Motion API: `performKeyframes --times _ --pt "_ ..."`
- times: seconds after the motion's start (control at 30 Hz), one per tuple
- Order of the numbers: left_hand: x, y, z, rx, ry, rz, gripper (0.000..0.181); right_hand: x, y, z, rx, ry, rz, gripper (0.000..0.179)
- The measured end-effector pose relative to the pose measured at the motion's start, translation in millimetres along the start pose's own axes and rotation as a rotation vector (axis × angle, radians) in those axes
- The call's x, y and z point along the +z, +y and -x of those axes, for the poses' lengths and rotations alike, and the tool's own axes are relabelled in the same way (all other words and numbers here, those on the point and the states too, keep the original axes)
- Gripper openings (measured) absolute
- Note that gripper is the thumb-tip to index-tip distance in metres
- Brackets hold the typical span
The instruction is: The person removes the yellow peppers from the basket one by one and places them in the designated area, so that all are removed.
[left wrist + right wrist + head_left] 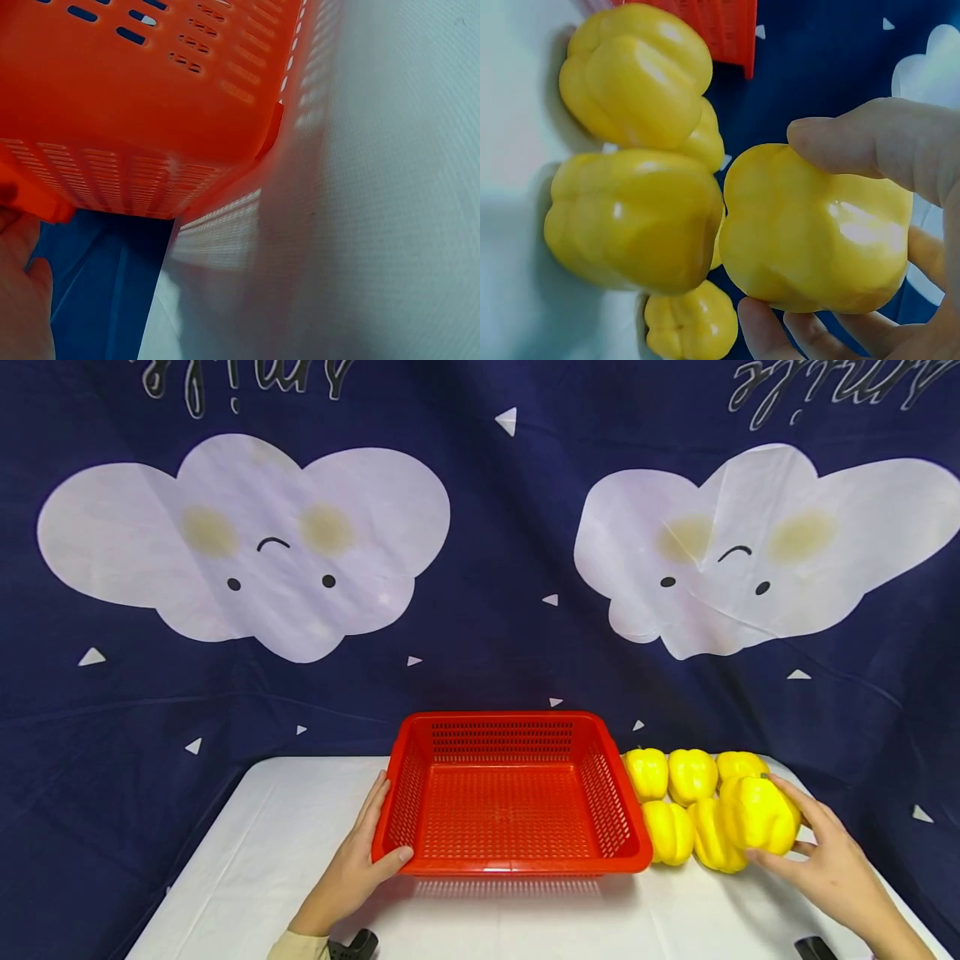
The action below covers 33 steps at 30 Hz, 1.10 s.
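Observation:
My right hand [836,856] grips a yellow bell pepper [759,814], thumb on one side and fingers on the other. In the right wrist view, this held pepper [814,232] is close to the lens, with other peppers [634,221] beside and behind it. On the left, my left hand [351,864] holds the side of a red plastic basket [517,865]; its thumb lies over the rim near the front corner and its fingers stretch along the outer wall. Nothing lies inside the basket. Its perforated wall [135,180] fills much of the left wrist view.
Several yellow bell peppers [692,775] stand in two rows against the basket's right side. White cloth [247,852] covers the table. Behind its far edge hangs a dark blue curtain [495,568] printed with clouds. A dark wrist device [354,945] sits on the left wrist.

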<state>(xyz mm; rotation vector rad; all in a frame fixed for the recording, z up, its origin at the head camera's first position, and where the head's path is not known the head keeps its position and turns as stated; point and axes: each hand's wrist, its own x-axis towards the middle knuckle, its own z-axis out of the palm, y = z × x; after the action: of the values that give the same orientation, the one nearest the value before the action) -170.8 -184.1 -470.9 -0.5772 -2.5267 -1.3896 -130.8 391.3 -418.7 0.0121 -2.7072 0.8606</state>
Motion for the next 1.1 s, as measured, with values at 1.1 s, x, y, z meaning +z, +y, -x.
performKeyframes --times 1.1 --pt "0.3 1.1 0.4 -0.014 -0.010 0.019 0.093 -1.8 51.7 -10.1 0.109 -0.032 0.088 0.105"
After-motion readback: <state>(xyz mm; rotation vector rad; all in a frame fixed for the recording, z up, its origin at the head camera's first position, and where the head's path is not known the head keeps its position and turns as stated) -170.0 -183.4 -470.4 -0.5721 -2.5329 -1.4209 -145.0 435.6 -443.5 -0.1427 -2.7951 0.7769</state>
